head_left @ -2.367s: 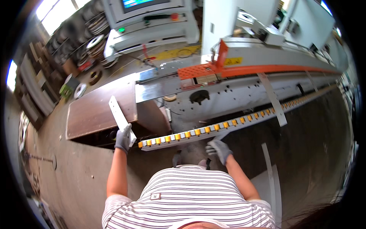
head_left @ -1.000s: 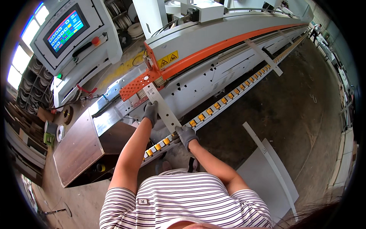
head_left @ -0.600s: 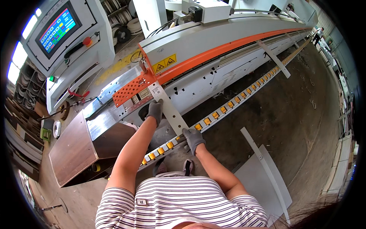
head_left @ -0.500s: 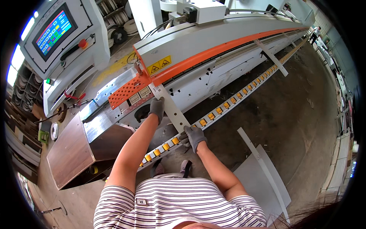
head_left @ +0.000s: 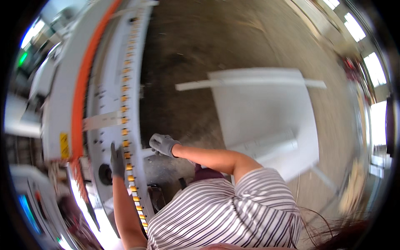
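My left hand (head_left: 117, 161), in a grey work glove, lies beside the rail of yellow rollers (head_left: 125, 143) with its fingers stretched out and nothing seen in it. Ahead of it a narrow white panel strip (head_left: 101, 121) reaches from under the machine's orange edge (head_left: 79, 108) across to the rollers, apart from both hands. To the right of the rail my right hand (head_left: 163, 144), gloved too, hangs over the floor with curled fingers and no visible thing in them. The picture is smeared by motion.
A large white board (head_left: 262, 112) lies low on the right, with a long pale strip (head_left: 193, 85) across its far end and a shorter white panel (head_left: 266, 146) on it. A control panel (head_left: 31, 208) stands at the lower left. The edge banding machine (head_left: 62, 108) runs along my left.
My view has swung to the right, toward the white board. Both hands have let go of the white panel strip, which stays in the machine farther along the rail.
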{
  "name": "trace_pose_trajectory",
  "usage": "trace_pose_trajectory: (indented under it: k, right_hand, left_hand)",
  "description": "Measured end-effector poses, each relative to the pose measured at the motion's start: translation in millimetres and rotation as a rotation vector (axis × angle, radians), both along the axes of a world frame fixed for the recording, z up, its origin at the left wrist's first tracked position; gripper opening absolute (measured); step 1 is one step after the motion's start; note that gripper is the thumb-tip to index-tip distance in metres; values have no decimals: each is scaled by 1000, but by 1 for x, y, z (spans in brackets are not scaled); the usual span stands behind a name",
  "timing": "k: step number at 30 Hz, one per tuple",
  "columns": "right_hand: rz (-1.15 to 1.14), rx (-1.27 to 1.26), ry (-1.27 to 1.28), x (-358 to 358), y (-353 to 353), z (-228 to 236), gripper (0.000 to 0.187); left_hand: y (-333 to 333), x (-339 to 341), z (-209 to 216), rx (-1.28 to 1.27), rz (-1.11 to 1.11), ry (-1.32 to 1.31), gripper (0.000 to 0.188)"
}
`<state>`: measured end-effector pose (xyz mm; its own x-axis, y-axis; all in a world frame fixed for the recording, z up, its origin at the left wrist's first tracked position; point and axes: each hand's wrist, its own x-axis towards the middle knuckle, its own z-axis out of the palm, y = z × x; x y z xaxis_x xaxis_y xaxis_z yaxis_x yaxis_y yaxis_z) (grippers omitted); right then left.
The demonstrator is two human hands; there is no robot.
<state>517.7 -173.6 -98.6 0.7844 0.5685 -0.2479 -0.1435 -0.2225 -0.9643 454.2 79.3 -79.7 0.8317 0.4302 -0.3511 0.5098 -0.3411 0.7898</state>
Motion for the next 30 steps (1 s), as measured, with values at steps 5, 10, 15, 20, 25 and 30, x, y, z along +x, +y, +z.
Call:
trace_pose_trajectory:
  k: [5, 10, 15, 20, 25, 30]
  right_hand:
    - [71, -775, -6, -125, -107, -165, 31]
    - [120, -799, 288, -240, -145, -159, 36]
    - [-164, -394, 723, -298, -189, -201, 35]
    - [-191, -701, 591, -320, -273, -234, 40]
    - [-284, -1244, 359, -298, -367, -234, 74]
    - [56, -1610, -273, -223, -451, -225, 72]
  left_hand:
    - [-51, -109, 7, 550, -191, 13, 57]
    - [-33, -127, -10, 598, -224, -82, 55]
    - [-26, -124, -20, 618, -224, -118, 58]
    - [-29, -122, -14, 720, -247, -60, 62]
    - [-17, -125, -26, 785, -183, 7, 64]
    - [-42, -126, -13, 811, -111, 4, 60]
